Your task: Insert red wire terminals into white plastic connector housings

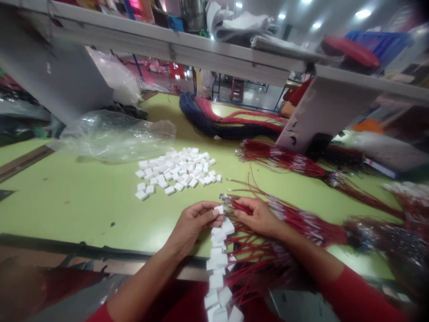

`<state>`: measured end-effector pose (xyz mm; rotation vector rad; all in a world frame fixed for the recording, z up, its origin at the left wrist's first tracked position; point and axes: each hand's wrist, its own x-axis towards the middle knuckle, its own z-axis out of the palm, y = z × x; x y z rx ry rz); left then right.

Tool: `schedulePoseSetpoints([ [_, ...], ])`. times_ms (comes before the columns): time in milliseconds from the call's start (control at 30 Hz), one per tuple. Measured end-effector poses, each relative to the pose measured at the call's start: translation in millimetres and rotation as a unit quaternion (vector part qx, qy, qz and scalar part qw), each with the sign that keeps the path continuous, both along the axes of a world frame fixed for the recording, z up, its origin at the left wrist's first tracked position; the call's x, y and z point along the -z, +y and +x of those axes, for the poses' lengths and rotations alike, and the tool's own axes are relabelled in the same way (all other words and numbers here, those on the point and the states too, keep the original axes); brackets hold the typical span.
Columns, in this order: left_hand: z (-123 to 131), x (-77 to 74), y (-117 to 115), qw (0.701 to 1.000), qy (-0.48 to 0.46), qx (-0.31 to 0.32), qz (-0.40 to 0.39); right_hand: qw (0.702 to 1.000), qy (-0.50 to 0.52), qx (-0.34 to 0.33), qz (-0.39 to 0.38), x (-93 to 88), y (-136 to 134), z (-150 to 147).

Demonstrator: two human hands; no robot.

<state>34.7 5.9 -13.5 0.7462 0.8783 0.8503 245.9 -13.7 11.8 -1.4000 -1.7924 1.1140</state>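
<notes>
My left hand (197, 221) is closed, pinching a small white connector housing (219, 209) between thumb and fingertips. Close beside it, my right hand (256, 217) grips red wires (243, 205) whose bare metal ends point toward the housing. Whether a wire end sits inside the housing I cannot tell. Below both hands, a column of white housings (217, 259) with red wires attached runs down over the table's front edge. A thick bundle of red wires (301, 221) lies under and past my right forearm. Farther back, a pile of loose white housings (177, 170) rests on the green tabletop (83, 201).
A clear plastic bag (117, 134) lies at the back left. Blue wires (208, 120) and pink wires (234, 117) lie at the back, with another red wire bundle (284, 156) nearer. A loaded shelf (201, 47) crosses above, held by a panel (321, 107) at right.
</notes>
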Motion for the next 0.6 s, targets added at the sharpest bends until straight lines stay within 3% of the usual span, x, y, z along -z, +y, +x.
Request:
schedulePoseSetpoints([
  [167, 2.1, -1.0, -1.5, 0.997, 0.041, -0.026, 0.058, 0.999, -0.025, 0.000, 0.022, 4.4, -2.0, 1.1],
  [333, 2.2, -6.4, 1.0, 1.000, 0.021, 0.009, 0.018, 0.999, -0.009, -0.002, 0.035, 2.8, -3.5, 2.9],
  [600, 4.4, -6.9, 0.5, 1.000, 0.003, -0.006, -0.007, 0.995, -0.042, -0.002, 0.090, 2.0, -3.4, 0.6],
])
